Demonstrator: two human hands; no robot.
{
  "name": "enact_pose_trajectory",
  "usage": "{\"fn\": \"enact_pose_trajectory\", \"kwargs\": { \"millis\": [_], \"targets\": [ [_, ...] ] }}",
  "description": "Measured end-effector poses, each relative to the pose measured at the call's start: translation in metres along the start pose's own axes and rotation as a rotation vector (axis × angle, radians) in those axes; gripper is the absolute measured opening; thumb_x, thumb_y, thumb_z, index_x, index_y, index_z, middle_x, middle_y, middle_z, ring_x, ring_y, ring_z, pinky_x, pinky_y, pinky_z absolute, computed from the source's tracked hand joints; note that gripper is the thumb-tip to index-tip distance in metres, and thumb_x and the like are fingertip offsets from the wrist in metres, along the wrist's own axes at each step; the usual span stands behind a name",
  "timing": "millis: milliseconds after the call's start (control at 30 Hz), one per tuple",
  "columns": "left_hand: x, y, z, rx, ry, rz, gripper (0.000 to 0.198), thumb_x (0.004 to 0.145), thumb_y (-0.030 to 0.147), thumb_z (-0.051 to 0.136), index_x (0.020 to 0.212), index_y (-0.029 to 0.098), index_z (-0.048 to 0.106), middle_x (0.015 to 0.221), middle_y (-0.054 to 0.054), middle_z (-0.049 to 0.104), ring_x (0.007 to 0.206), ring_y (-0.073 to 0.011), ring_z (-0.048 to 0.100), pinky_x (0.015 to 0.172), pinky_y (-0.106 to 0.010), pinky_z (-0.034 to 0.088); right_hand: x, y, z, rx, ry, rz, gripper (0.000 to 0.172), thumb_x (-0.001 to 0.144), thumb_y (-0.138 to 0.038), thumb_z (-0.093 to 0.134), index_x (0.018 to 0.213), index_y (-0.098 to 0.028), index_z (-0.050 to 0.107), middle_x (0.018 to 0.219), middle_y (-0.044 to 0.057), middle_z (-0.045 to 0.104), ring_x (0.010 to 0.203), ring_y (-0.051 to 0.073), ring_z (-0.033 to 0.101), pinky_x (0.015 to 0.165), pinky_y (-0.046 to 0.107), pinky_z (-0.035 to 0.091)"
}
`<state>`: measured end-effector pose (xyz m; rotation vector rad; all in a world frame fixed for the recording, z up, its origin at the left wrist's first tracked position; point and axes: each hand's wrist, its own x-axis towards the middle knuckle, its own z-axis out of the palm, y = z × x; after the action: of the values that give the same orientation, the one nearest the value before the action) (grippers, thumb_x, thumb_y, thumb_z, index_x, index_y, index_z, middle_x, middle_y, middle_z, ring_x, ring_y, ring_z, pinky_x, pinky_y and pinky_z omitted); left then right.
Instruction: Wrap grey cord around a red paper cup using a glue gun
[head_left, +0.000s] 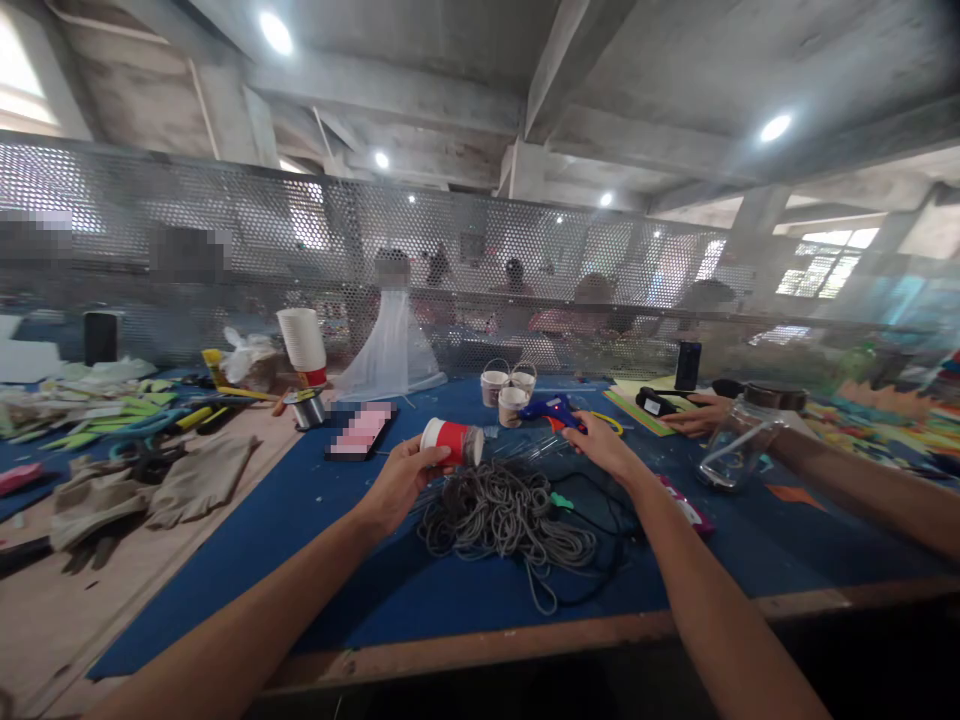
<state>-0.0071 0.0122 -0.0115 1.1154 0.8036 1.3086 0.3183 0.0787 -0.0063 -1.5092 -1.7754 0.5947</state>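
My left hand (397, 482) is closed around a red and white paper cup (448, 441), tipped on its side. Grey cord is wound around the cup's right end. In my right hand (604, 448) is a blue glue gun (547, 406), pointing left, with an orange trigger. Below the cup lies a loose heap of grey cord (510, 515) on the blue table cover (300, 585). Just behind the glue gun stand three small pale cups (513, 408) with thin loop handles. Clear sticks (536, 450) lie between my hands.
A phone (361, 432) and a stack of paper cups (301, 340) on a spool stand at left, near work gloves (202, 482). A co-worker's hand (697, 415) reaches in at right by a glass jar (739, 445). A perforated metal screen (465, 230) runs behind the table.
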Motion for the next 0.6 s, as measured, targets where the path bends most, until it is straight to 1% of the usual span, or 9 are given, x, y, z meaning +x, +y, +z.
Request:
{"fn": "enact_pose_trajectory", "kwargs": {
  "millis": [100,167,233,300,367,467,533,600],
  "targets": [
    [0.001,-0.001,-0.001,-0.013,0.001,-0.001,0.017,0.073,0.027,0.075,0.086,0.016,0.072,0.087,-0.006,0.07,0.079,-0.0171,0.061,0.072,-0.027,0.052,-0.003,-0.011,0.004,0.186,0.067,-0.104,0.026,0.085,-0.035,0.058,0.105,-0.018,0.056,0.067,-0.004,0.056,0.059,0.014,0.055,0.062,0.026,0.044],
    [0.001,-0.002,-0.001,-0.023,0.004,-0.009,0.015,0.075,0.027,0.074,0.085,0.017,0.072,0.088,-0.006,0.07,0.08,-0.0174,0.061,0.072,-0.027,0.052,-0.008,-0.02,0.009,0.33,0.079,-0.172,0.023,0.087,-0.042,0.056,0.095,-0.02,0.054,0.067,-0.004,0.055,0.062,0.014,0.055,0.065,0.026,0.045],
    [0.001,-0.003,-0.002,-0.027,0.012,-0.01,0.016,0.075,0.027,0.074,0.087,0.016,0.072,0.089,-0.006,0.069,0.082,-0.0176,0.06,0.071,-0.027,0.052,-0.012,-0.028,0.013,0.458,0.076,-0.219,0.028,0.087,-0.046,0.057,0.095,-0.02,0.052,0.073,-0.003,0.058,0.065,0.014,0.057,0.068,0.028,0.046],
    [0.001,-0.003,-0.002,-0.022,0.013,-0.005,0.019,0.075,0.028,0.074,0.089,0.016,0.071,0.091,-0.006,0.069,0.083,-0.0176,0.061,0.072,-0.027,0.052,-0.017,-0.034,0.018,0.547,0.049,-0.221,0.033,0.086,-0.047,0.061,0.101,-0.02,0.049,0.076,-0.002,0.061,0.065,0.014,0.058,0.068,0.029,0.047],
    [0.001,-0.004,-0.002,-0.018,0.01,0.001,0.02,0.075,0.027,0.074,0.091,0.015,0.071,0.092,-0.007,0.069,0.083,-0.0176,0.061,0.074,-0.028,0.053,-0.021,-0.039,0.021,0.578,0.02,-0.214,0.036,0.085,-0.047,0.063,0.103,-0.02,0.048,0.07,-0.004,0.059,0.06,0.014,0.056,0.065,0.028,0.046],
    [0.002,-0.004,-0.003,-0.029,0.02,0.004,0.018,0.075,0.026,0.074,0.089,0.014,0.071,0.089,-0.007,0.07,0.083,-0.0182,0.062,0.075,-0.029,0.053,-0.025,-0.045,0.027,0.528,0.005,-0.243,0.031,0.087,-0.048,0.06,0.092,-0.02,0.051,0.062,-0.006,0.053,0.056,0.013,0.051,0.063,0.027,0.044],
    [0.002,-0.005,-0.004,-0.033,0.027,0.008,0.018,0.075,0.026,0.074,0.088,0.014,0.071,0.09,-0.008,0.07,0.084,-0.0191,0.063,0.074,-0.029,0.053,-0.028,-0.05,0.03,0.48,0.011,-0.271,0.03,0.089,-0.049,0.058,0.086,-0.02,0.053,0.061,-0.005,0.054,0.057,0.013,0.052,0.064,0.027,0.044],
    [0.003,-0.005,-0.004,-0.025,0.026,0.01,0.019,0.075,0.027,0.074,0.089,0.014,0.071,0.092,-0.008,0.07,0.084,-0.0194,0.063,0.074,-0.03,0.053,-0.032,-0.055,0.034,0.47,0.01,-0.291,0.028,0.089,-0.048,0.058,0.089,-0.02,0.054,0.063,-0.004,0.057,0.059,0.014,0.055,0.065,0.027,0.046]
  ]
}}
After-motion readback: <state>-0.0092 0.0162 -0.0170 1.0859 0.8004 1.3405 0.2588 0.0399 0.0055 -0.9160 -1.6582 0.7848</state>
